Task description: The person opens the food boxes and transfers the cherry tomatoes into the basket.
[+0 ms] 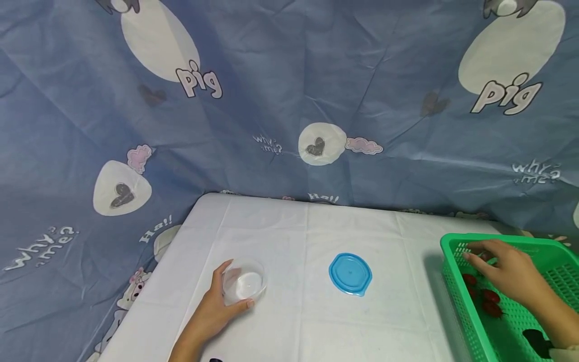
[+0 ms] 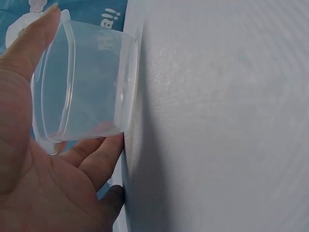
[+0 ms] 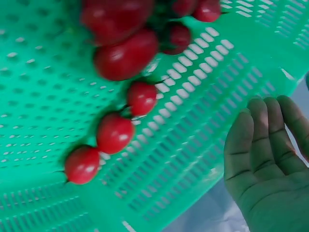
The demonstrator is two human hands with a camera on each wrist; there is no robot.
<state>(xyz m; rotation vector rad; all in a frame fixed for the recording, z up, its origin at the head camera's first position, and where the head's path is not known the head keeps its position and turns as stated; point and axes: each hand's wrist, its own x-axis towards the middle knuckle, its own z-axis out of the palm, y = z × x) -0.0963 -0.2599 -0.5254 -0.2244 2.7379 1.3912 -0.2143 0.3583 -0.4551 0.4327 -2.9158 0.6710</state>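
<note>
My left hand (image 1: 210,311) holds a clear round plastic container (image 1: 249,285) that stands on the white table, thumb on the near side and fingers round the far-left side. In the left wrist view the container (image 2: 91,82) looks see-through, with its mouth uncovered. Over a green perforated basket (image 1: 468,306) at the right is my right hand (image 1: 515,274), its fingers loosely bent. The right wrist view shows that hand (image 3: 270,159) beside the basket wall with nothing in its fingers. Several red cherry tomatoes (image 3: 115,133) lie in the basket below, apart from the hand.
A blue plastic lid (image 1: 350,273) lies flat on the white tablecloth (image 1: 280,322), between the container and the basket. Behind the table hangs a blue printed curtain (image 1: 253,100). A small dark object (image 1: 216,360) shows at the bottom edge.
</note>
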